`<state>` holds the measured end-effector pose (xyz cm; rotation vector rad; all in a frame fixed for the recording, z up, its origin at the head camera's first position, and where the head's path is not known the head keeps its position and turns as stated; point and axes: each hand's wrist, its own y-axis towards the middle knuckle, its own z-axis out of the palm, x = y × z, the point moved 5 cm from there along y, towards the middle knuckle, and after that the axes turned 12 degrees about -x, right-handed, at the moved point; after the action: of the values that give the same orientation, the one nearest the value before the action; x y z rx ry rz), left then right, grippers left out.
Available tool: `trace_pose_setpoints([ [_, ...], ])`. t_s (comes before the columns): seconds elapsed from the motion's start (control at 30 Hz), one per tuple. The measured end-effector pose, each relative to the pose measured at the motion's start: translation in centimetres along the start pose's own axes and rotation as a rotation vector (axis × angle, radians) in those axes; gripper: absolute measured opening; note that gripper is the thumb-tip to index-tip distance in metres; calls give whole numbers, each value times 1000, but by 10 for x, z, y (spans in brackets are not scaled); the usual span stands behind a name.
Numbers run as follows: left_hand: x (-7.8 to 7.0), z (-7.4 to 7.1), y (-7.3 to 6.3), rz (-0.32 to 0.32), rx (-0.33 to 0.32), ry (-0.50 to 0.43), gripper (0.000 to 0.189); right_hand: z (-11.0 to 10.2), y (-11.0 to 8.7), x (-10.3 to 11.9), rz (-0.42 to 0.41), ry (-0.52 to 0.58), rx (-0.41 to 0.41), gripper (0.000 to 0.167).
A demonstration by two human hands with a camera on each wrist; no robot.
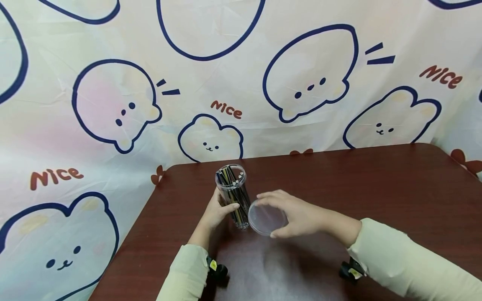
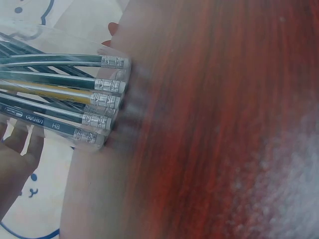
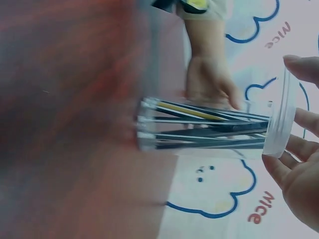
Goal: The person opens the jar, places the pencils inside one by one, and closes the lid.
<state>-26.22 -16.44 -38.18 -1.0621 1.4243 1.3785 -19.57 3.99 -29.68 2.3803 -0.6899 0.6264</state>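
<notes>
A clear plastic jar (image 1: 242, 200) full of pencils (image 2: 55, 94) stands tilted on the table in the head view, its mouth uncovered. Most pencils are dark, at least one is yellow, and their metal ends show at the jar's bottom. My left hand (image 1: 218, 212) grips the jar from the left, thumb across its front. To the right of the jar, my right hand (image 1: 297, 213) holds a round translucent lid (image 1: 266, 218) by its rim, between thumb and fingers. In the right wrist view the lid (image 3: 282, 117) overlaps the jar's top end.
The dark red-brown table (image 1: 376, 188) extends right and toward me. Behind it hangs a pale cloth (image 1: 278, 138) printed with cartoon bears. Black wrist devices (image 1: 218, 269) sit at both sleeve cuffs.
</notes>
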Motion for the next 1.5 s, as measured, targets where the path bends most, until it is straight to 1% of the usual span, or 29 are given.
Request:
trace_pose_setpoints([
  [0.13,1,0,-1,19,17,-18,74,-10,16,4,-3,-9,-44,60],
  [0.3,2,0,-1,7,20,-16,73,-18,33,6,-14,-6,-96,59],
  [0.4,3,0,-1,4,20,-11,74,-18,43,5,-7,-9,-130,58],
  [0.57,2,1,0,15,24,-10,72,-16,59,3,-11,-9,-206,57],
  [0.67,2,1,0,7,28,-2,74,-14,70,3,-10,-16,-227,55],
  [0.8,3,0,-1,-18,24,17,77,-10,82,2,7,-14,-203,55],
  [1.03,2,0,-2,-26,19,45,79,-4,99,1,8,-28,-150,53],
  [1.3,3,-1,-2,-42,16,59,80,0,109,-2,-11,-79,-145,51],
  [1.5,2,-1,-2,-39,30,42,78,3,115,-5,14,-104,-116,51],
])
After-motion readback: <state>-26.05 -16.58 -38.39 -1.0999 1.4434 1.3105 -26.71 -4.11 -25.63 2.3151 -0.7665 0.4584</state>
